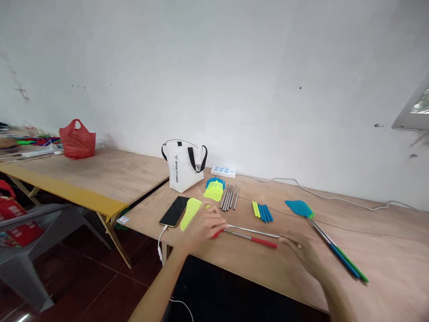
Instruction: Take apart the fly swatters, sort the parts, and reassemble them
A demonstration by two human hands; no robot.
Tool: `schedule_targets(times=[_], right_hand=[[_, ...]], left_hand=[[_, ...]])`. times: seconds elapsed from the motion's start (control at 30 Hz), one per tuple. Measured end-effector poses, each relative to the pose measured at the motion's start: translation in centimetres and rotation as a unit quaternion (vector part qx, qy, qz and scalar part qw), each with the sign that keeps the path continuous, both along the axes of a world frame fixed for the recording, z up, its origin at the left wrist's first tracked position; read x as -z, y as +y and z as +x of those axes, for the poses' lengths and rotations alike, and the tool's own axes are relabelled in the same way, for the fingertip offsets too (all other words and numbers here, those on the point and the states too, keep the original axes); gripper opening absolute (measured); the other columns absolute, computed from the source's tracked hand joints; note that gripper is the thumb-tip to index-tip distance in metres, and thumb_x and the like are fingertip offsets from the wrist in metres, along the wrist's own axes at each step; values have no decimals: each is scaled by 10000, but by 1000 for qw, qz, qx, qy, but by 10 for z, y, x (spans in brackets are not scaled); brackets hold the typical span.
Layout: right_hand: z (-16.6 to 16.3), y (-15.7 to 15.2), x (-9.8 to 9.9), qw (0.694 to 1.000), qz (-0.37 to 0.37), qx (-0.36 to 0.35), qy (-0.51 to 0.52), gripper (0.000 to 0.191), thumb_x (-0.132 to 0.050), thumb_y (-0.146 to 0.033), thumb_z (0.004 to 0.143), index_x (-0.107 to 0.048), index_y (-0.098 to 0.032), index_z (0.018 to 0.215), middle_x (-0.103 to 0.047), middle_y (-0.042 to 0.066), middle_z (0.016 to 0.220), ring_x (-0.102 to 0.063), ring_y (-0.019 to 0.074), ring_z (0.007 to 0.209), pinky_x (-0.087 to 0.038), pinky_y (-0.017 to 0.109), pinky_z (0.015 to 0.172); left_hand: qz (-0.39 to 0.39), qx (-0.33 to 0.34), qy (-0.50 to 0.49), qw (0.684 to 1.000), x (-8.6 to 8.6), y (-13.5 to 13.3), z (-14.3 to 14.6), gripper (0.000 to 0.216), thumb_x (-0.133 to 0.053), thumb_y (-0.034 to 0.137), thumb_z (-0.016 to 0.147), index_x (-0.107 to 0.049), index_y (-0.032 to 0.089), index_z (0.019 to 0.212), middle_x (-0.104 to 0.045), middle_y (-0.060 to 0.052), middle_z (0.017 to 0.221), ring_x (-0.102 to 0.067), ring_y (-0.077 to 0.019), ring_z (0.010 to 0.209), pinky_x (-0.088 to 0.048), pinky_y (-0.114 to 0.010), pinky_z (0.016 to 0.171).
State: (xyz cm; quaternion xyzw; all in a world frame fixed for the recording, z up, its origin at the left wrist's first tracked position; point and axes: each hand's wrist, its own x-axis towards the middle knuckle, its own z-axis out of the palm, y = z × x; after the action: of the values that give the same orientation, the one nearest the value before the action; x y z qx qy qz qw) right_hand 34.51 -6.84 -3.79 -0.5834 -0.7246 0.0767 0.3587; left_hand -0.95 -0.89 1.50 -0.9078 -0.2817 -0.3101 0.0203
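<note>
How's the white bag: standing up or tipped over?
Standing up: the white bag rests on its base on the table, with its black handles near the top.

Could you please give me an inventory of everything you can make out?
Wooden tables: 2, brown, along wall
Plastic bag: 1, red, left table
Tote bag: 1, white, beside power strip
Power strip: 1, white, by wall
Smartphone: 1, black, table's left
Stacked swatter heads: count unclear, blue and yellow, right of tote bag
Loose metal rods: several, silver, mid-table
Loose grips: 2 yellow, about 4 blue, right of rods
Fly swatters: 2, blue and green, table's right
Red-handled rod: 1, silver and red, table's front
Yellow swatter head: 1, yellow, in left hand
Chair: 1, grey, lower left
Left hand: 1, bare, centre
Right hand: 1, bare, blurred, right of centre
</note>
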Motion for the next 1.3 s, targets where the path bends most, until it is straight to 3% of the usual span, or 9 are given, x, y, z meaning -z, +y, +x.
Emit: schedule_targets(times=[0.13, 0.23, 0.43, 0.67, 0.83, 0.97, 1.1, 1.23, 1.3], right_hand=[[-76, -4, -4, 998, 1, -49, -39, 503, -347, -548, 1027, -775, -297, 942, -782, 57, 980, -724, 255, 885, -531, 344, 764], [-96, -8, -3, 997, -1, -50, -53, 464, -357, -514, 1036, -761, -295, 968, -777, 57, 955, -721, 244, 845, -512, 312, 698], [-64, 2, 3, 994, 4, -52, -94, 357, -428, -474, 1016, -727, -319, 1133, -758, 48, 1129, -694, 260, 1050, -521, 389, 885], [-27, 15, 17, 999, -8, -4, -51, 381, -424, -488, 991, -740, -290, 1067, -750, 71, 1122, -679, 280, 1068, -510, 439, 933], [-28, 22, 32, 997, 6, 42, -70, 382, -426, -510, 979, -719, -295, 1095, -731, 73, 1103, -668, 287, 1051, -510, 435, 883], [-26, 25, 45, 989, 7, 104, -103, 395, -412, -503, 977, -679, -284, 1167, -701, 86, 1120, -627, 301, 1114, -484, 449, 880], [-24, 24, 47, 993, -19, 79, -91, 371, -377, -475, 996, -681, -280, 1081, -692, 72, 1142, -612, 282, 1133, -461, 424, 866], [-24, 24, 45, 993, -29, 81, -76, 354, -378, -470, 996, -665, -267, 951, -696, 59, 1062, -629, 280, 1074, -444, 422, 840], [-24, 25, 47, 993, -26, 90, -72, 347, -381, -459, 992, -650, -255, 912, -695, 60, 1025, -634, 276, 1041, -441, 414, 826]], left_hand=[[19, 28, 8, 999, 21, -6, 33, 326, -519, 395, 1041, -729, 219, 864, -708, 8, 751, -560, -165, 809, -346, -371, 923], [-3, 36, 0, 999, 29, -3, 34, 331, -538, 424, 1027, -735, 224, 851, -710, 10, 754, -553, -162, 793, -360, -358, 874], [-55, 26, -25, 998, 29, 7, 26, 246, -631, 401, 983, -738, 230, 841, -726, 25, 769, -573, -165, 823, -358, -366, 920], [-47, -33, -7, 998, 26, 8, 23, 66, -658, 242, 927, -718, 229, 904, -691, 7, 903, -596, -188, 979, -327, -418, 1071], [-46, -71, -16, 996, 37, 13, 23, 220, -596, 146, 921, -677, 269, 1084, -641, -17, 1168, -551, -218, 1216, -224, -499, 1194], [-98, -106, -16, 989, 61, 27, 22, 390, -705, 342, 896, -607, 271, 1267, -510, -71, 1419, -423, -303, 1386, -230, -577, 1199], [-124, -132, -29, 983, 72, 34, 21, 282, -671, 414, 929, -658, 256, 1161, -535, -71, 1388, -462, -298, 1347, -279, -578, 1165], [-106, -128, -50, 985, 64, 34, 16, 117, -661, 316, 923, -699, 245, 1008, -616, -32, 1233, -553, -251, 1210, -281, -518, 1161], [-124, -111, -45, 985, 61, 36, 8, 126, -655, 309, 920, -699, 249, 1022, -621, -26, 1218, -556, -245, 1195, -320, -487, 1137]])
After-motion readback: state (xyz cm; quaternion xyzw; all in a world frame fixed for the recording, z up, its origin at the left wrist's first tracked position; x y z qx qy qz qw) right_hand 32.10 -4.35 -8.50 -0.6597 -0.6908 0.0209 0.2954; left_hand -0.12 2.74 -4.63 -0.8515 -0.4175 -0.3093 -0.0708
